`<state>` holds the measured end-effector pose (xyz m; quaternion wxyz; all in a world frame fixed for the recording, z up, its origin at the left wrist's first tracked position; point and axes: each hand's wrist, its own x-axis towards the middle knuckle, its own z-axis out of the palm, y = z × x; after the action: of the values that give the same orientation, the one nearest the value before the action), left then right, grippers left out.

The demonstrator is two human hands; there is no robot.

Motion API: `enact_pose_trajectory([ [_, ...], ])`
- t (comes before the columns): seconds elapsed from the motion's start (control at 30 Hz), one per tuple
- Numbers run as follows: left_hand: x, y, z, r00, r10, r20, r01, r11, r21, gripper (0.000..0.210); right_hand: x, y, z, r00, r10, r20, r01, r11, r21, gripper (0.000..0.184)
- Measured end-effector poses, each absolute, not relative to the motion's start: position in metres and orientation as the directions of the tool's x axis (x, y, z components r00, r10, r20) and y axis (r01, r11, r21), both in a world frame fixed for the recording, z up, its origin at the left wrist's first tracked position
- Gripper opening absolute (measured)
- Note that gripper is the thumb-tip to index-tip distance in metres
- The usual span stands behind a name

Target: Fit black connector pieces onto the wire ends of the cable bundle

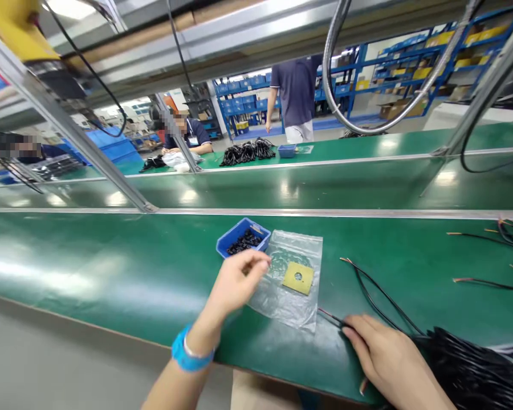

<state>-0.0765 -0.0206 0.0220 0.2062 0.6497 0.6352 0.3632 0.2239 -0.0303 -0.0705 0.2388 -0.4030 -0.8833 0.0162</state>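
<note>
My right hand (382, 356) pinches a black cable (337, 320) near its end, where a thin reddish wire sticks out to the left. Above the clear plastic bag (277, 304), my left hand (241, 276) has its fingers curled and the thumb tip close to the forefinger; anything between them is too small to make out. On the bag lies a yellow square piece (299, 278) with a round hole. Just beyond the left hand, a blue bin (263, 246) holds small black parts (244, 241). A thick bundle of black cables (474, 370) lies beside my right hand.
Loose cable ends (474, 280) lie on the green bench (111, 256) at the right. Metal posts (98, 154) and a hanging metal hose (367, 130) stand across the view. Beyond the divider are more cable bundles (248, 152) and several people, one standing (297, 94).
</note>
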Motion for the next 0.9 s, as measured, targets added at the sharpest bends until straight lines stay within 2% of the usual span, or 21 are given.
enact_pose_trajectory([
  [0.03, -0.089, -0.004, 0.027, -0.116, 0.974, 0.193, 0.802, -0.023, 0.597, 0.025, 0.226, -0.030, -0.073, -0.572, 0.725, 0.384, 0.709, 0.672, -0.214, 0.024],
  [0.13, -0.112, 0.044, 0.030, -0.143, 0.975, 0.172, 0.882, 0.047, 0.468, 0.023, 0.228, -0.029, -0.077, -0.565, 0.746, 0.351, 0.739, 0.647, -0.185, 0.016],
  [0.23, -0.115, 0.074, 0.018, -0.129, 0.983, 0.132, 0.907, 0.063, 0.417, 0.014, 0.226, -0.029, -0.078, -0.535, 0.752, 0.386, 0.762, 0.626, -0.163, 0.014],
  [0.33, -0.113, 0.085, 0.004, -0.132, 0.984, 0.119, 0.908, 0.072, 0.413, 0.011, 0.222, -0.031, -0.077, -0.531, 0.739, 0.415, 0.759, 0.633, -0.156, 0.015],
  [0.47, -0.115, 0.087, -0.006, -0.149, 0.977, 0.150, 0.862, 0.054, 0.505, 0.004, 0.220, -0.033, -0.076, -0.540, 0.741, 0.399, 0.757, 0.635, -0.156, 0.013],
  [0.6, -0.117, 0.084, -0.005, -0.212, 0.959, 0.188, 0.733, 0.028, 0.679, 0.009, 0.219, -0.032, -0.076, -0.532, 0.745, 0.403, 0.758, 0.631, -0.167, 0.014],
  [0.77, -0.108, 0.063, 0.012, -0.241, 0.956, 0.166, 0.393, -0.060, 0.917, 0.021, 0.220, -0.034, -0.071, -0.507, 0.729, 0.460, 0.723, 0.650, -0.234, 0.015],
  [0.9, -0.085, 0.036, 0.025, -0.117, 0.990, 0.085, 0.080, -0.076, 0.994, 0.037, 0.217, -0.035, -0.064, -0.435, 0.680, 0.590, 0.652, 0.690, -0.314, 0.013],
])
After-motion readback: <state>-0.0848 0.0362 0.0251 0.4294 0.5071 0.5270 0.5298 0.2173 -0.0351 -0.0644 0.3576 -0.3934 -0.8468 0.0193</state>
